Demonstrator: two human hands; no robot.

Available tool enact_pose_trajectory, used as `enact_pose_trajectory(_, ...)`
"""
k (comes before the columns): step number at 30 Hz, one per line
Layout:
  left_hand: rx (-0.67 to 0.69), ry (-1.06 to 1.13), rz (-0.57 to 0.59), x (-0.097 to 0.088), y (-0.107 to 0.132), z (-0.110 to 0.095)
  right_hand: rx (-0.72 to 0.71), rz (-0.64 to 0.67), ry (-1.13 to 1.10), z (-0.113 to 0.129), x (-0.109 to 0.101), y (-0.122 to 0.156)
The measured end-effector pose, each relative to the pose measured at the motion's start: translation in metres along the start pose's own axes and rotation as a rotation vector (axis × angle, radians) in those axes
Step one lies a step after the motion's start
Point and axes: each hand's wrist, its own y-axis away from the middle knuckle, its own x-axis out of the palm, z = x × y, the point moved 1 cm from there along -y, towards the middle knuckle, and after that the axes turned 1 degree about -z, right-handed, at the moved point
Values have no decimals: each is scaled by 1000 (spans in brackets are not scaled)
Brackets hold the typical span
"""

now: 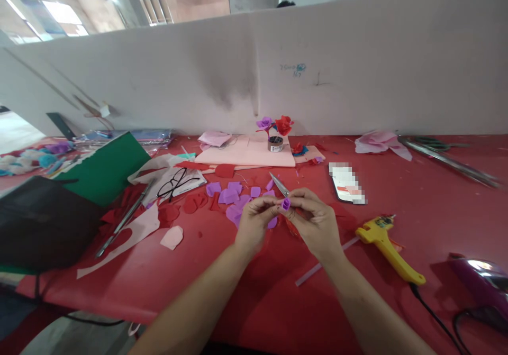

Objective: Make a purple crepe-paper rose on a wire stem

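A small purple petal-like piece (286,204), rolled into a tight tube, is pinched between both hands above the table. My left hand (254,222) grips its left side with thumb and forefinger. From the other side, the fingertips of my right hand (317,221) close on the same roll. Scissor blades (279,184) point away just beyond the fingers; my right hand hides the rest, so I cannot tell whether they touch it. Several loose purple petals (229,195) lie beside and behind my left hand, with red cut pieces (194,203) to their left.
A yellow glue gun (391,249) and a phone (346,183) lie to the right. Purple and red flowers (284,125) stand in a brown roll (275,144) at the back. Eyeglasses (177,183), a metal ruler (125,218) and a dark bag (43,222) occupy the left.
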Motion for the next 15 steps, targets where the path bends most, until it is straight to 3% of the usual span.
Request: enact_pose_trajectory(15, -117, 87, -85, 6, 1, 2, 194, 4, -157, -13, 2, -1)
